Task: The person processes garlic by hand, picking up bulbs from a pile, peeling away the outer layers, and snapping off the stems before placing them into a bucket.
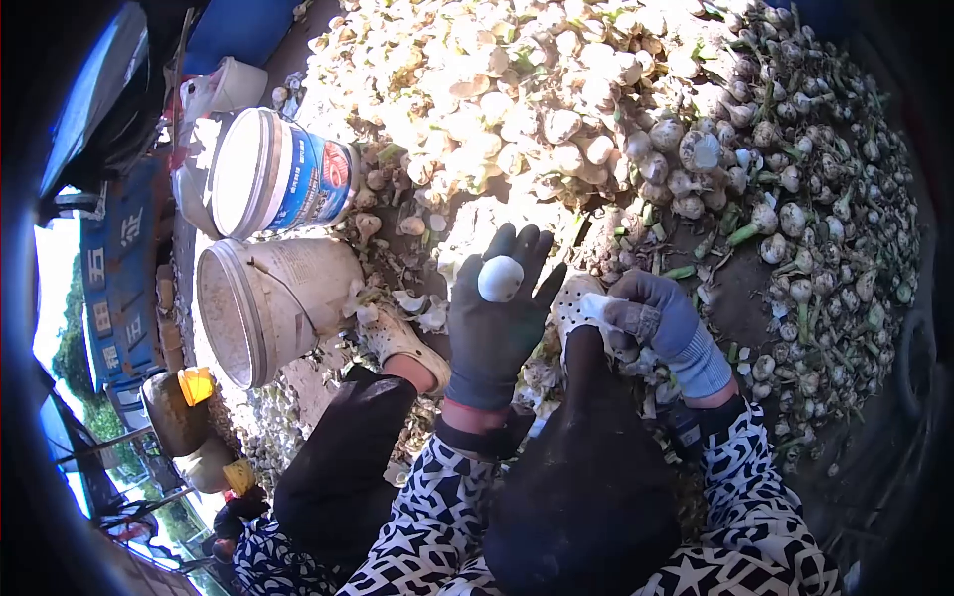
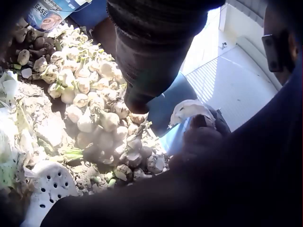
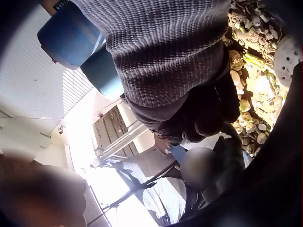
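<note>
My left hand (image 1: 492, 333), in a dark grey glove, has its fingers spread and straight. A round white garlic bulb (image 1: 501, 279) rests on them. To its right, my right hand (image 1: 661, 323) wears a grey knit glove with a pale cuff. Its curled fingers pinch a white scrap (image 1: 594, 306), which looks like garlic skin; the hand covers part of it. A pale clog (image 1: 571, 293) shows just behind that scrap. In the right wrist view the cuff and dark fingers (image 3: 208, 118) hide most of what the hand holds.
A big heap of garlic bulbs (image 1: 556, 124) lies ahead, and stemmed garlic (image 1: 825, 219) spreads along the right. On the left, a blue-labelled bucket (image 1: 313, 179) and a dirty white bucket (image 1: 298, 288) lie tilted. Peeled skins (image 1: 427, 313) litter the ground around the feet.
</note>
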The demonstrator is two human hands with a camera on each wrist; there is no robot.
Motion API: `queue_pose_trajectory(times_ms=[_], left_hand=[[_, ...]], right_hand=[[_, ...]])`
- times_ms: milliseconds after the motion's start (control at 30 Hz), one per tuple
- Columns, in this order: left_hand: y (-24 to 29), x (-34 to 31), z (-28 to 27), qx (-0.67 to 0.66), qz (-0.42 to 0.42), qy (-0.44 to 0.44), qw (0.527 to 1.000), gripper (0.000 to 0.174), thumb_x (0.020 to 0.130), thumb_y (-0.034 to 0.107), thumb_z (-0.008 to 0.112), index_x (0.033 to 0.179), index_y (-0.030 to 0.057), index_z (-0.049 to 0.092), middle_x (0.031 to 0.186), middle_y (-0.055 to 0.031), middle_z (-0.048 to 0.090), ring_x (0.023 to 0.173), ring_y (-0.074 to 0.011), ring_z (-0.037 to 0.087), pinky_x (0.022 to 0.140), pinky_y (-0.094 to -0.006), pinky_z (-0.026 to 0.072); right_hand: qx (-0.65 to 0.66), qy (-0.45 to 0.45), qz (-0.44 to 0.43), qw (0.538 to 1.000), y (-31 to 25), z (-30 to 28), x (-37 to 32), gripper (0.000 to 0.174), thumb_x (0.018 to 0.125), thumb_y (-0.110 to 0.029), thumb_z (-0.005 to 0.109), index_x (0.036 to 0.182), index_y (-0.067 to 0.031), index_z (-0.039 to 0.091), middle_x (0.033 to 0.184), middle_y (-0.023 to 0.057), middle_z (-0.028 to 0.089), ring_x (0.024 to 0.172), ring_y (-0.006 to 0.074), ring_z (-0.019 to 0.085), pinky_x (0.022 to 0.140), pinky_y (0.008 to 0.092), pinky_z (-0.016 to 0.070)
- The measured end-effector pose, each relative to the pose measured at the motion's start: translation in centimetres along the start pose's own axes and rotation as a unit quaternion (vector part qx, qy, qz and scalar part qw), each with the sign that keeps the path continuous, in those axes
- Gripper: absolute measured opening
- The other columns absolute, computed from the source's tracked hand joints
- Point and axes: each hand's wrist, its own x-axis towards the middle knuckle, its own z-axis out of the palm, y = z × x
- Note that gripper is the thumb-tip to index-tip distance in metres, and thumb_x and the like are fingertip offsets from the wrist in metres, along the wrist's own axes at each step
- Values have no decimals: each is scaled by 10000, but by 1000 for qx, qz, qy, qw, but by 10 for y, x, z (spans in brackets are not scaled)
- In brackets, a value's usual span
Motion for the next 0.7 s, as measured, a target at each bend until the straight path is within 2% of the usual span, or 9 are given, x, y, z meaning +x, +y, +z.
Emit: queue_pose_trajectory(times_ms=[100, 200, 267, 333, 400, 467, 567, 633, 700], left_hand=[[1, 4, -6, -56, 1, 20, 998, 460, 949, 341, 434, 1331, 91, 490, 1300, -104, 568, 1300, -313, 434, 1109, -557, 258], [1, 5, -1, -62, 2, 51, 997, 438, 942, 327, 441, 1309, 103, 523, 1268, -85, 597, 1285, -305, 451, 1097, -571, 264], [16, 10, -3, -50, 17, 20, 998, 459, 937, 337, 458, 1328, 102, 504, 1293, -83, 580, 1279, -298, 462, 1100, -555, 273], [71, 25, 11, -14, 94, -14, 995, 462, 927, 229, 406, 1355, 60, 454, 1353, -110, 539, 1317, -319, 430, 1109, -597, 246], [152, 33, 35, 21, 183, -177, 967, 605, 907, 239, 418, 1417, -58, 284, 1450, -183, 405, 1366, -349, 346, 1162, -537, 202], [197, 24, 51, 45, 234, -121, 964, 683, 911, 297, 450, 1443, -65, 219, 1498, -195, 317, 1393, -349, 293, 1165, -531, 190], [183, 27, 30, 122, 187, -8, 975, 710, 937, 458, 481, 1432, -17, 295, 1477, -204, 349, 1368, -342, 340, 1132, -503, 284], [127, 29, 11, 163, 106, 66, 979, 584, 945, 465, 488, 1352, 48, 461, 1376, -159, 492, 1253, -312, 488, 1048, -470, 396], [66, 32, -12, 232, -12, 133, 963, 542, 962, 450, 470, 1328, 50, 484, 1285, -157, 553, 1166, -294, 545, 967, -434, 443]], right_hand=[[128, -37, 1, 991, 16, -14, -32, 91, 900, -131, 645, 865, -49, 627, 645, 16, 597, 471, 66, 509, 439, 214, 429], [-61, -37, -5, 997, 46, -33, -44, 156, 855, -77, 629, 1006, -84, 668, 844, 27, 668, 722, 146, 637, 623, 294, 519], [-594, -24, -106, 797, 81, -49, -39, 140, 881, -203, 611, 967, -107, 664, 987, 45, 681, 961, 238, 650, 815, 404, 509], [-751, -55, 74, 654, 74, -53, -43, 148, 876, -257, 614, 967, -159, 677, 1029, 53, 666, 962, 278, 633, 824, 399, 493], [-705, -109, 183, 677, 59, -77, -36, 186, 850, -273, 602, 963, -161, 697, 1052, 84, 635, 918, 286, 626, 750, 363, 497], [-553, 115, 64, 823, 64, -109, -26, 286, 847, -371, 636, 1012, -140, 673, 1133, 99, 616, 925, 313, 629, 779, 383, 505], [-433, 371, -105, 815, 14, -141, 26, 536, 815, -224, 729, 1272, -41, 519, 1171, 157, 604, 904, 277, 645, 780, 394, 511], [-515, 389, -215, 733, -2, -189, 83, 741, 776, -290, 765, 1386, -76, 402, 1356, 198, 488, 1243, 334, 487, 1004, 402, 426], [-521, 357, -32, 775, -39, -187, 117, 788, 732, -343, 803, 1362, -51, 432, 1253, 208, 572, 1131, 336, 575, 939, 389, 470]])
